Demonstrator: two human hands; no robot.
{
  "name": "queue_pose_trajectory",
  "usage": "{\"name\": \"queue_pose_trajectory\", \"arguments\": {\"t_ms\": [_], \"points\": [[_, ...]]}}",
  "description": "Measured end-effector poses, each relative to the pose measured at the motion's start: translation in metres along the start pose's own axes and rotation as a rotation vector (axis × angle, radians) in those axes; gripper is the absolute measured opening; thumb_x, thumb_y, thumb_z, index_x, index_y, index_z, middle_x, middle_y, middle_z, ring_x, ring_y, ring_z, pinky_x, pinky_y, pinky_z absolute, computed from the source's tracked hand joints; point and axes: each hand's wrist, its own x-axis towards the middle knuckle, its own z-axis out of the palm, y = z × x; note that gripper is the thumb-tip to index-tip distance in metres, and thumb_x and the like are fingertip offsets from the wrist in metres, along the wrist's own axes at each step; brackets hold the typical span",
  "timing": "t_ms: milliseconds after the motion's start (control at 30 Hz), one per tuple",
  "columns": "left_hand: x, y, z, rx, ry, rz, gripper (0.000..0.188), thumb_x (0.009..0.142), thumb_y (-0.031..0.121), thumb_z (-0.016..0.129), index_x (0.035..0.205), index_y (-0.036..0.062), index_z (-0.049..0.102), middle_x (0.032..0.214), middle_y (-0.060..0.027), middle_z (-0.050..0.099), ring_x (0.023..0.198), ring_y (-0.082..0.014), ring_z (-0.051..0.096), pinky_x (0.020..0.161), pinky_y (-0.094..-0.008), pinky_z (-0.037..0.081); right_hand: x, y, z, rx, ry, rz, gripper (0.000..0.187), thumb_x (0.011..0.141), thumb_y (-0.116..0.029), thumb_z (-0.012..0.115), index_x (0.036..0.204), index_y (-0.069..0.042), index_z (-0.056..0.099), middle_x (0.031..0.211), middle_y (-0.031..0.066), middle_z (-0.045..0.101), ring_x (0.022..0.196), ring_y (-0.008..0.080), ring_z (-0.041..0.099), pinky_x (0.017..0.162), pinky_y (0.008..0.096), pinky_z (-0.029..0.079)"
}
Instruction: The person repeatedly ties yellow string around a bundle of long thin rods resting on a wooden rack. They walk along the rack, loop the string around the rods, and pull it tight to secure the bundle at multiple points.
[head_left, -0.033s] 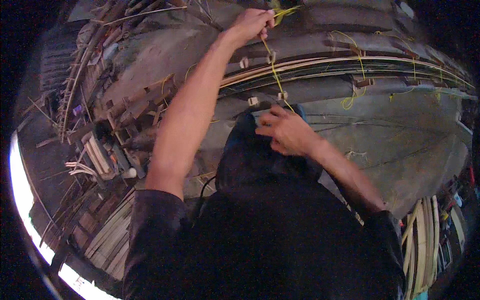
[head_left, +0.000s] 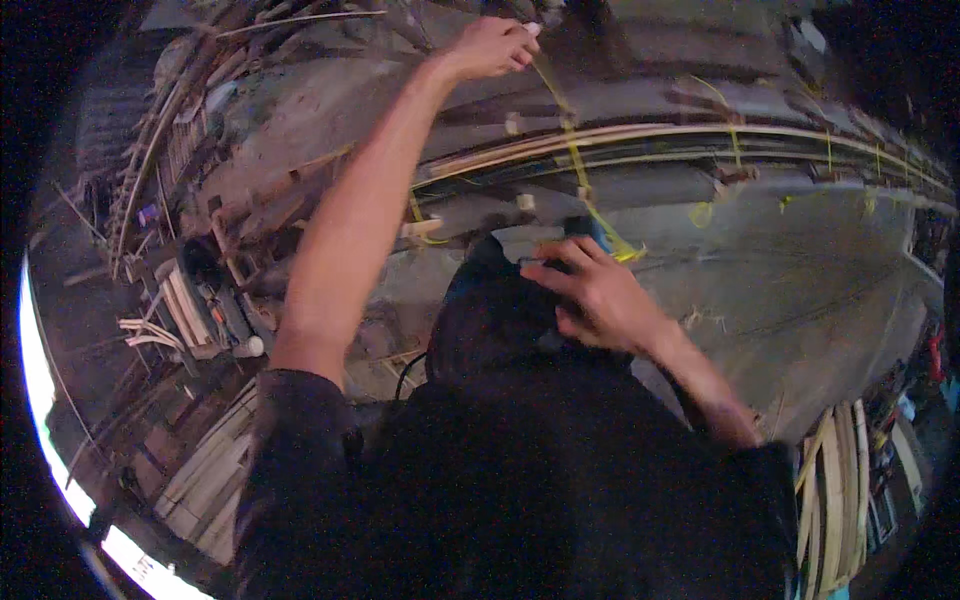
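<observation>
Worker's left hand [head_left: 490,48] clamps thin yellow cord [head_left: 576,162] past the far edge of a long bundle of pale wooden strips [head_left: 490,155], seemingly tensioning it crosswise. Right hand [head_left: 600,298] curls off the near edge, by the cord's lower end (blurred; cannot tell its hold).

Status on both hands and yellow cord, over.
Left hand closed on yellow cord; right hand near its loose end, grip unclear. Cord crosses long strips. No obstruction evident.

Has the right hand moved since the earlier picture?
Yes. Judged against the near grey beam, the right hand has shifted away from it, toward the picture's lower edge.
</observation>
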Motion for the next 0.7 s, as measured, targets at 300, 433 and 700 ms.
{"name": "queue_pose_trajectory", "arguments": {"t_ms": [300, 433, 700], "points": [[-0.148, -0.027, -0.079, 0.469, 0.343, 0.378, 0.029, 0.085, 0.032, 0.053, 0.092, 0.0053, 0.062, 0.081, -0.0108, 0.066, 0.073, -0.0308, 0.063, 0.068, -0.0401, 0.049, 0.061, -0.030, 0.124, 0.706, 0.199, 0.599, 0.029, 0.089, -0.024, 0.056, 0.100, 0.002, 0.058, 0.087, 0.0085, 0.059, 0.077, 0.0175, 0.056, 0.072, 0.0299, 0.046], [-0.208, -0.063, -0.039, 0.738, 0.247, 0.339, 0.031, 0.088, 0.028, 0.050, 0.103, 0.0020, 0.059, 0.084, -0.0152, 0.066, 0.080, -0.0333, 0.063, 0.074, -0.0399, 0.049, 0.134, -0.141, -0.060, -0.223, 0.074, 0.554, 0.024, 0.087, -0.026, 0.057, 0.095, -0.005, 0.064, 0.087, 0.0078, 0.060, 0.083, 0.0171, 0.058, 0.076, 0.0308, 0.045], [-0.195, -0.081, -0.004, 0.617, 0.464, 0.443, 0.020, 0.083, 0.021, 0.054, 0.083, 0.0035, 0.064, 0.078, -0.0192, 0.063, 0.072, -0.0358, 0.062, 0.062, -0.0442, 0.049, 0.263, -0.026, -0.065, -0.898, -0.314, 0.027, 0.019, 0.084, -0.017, 0.052, 0.094, -0.002, 0.056, 0.083, 0.0131, 0.059, 0.071, 0.0292, 0.057, 0.065, 0.0388, 0.046]]}}
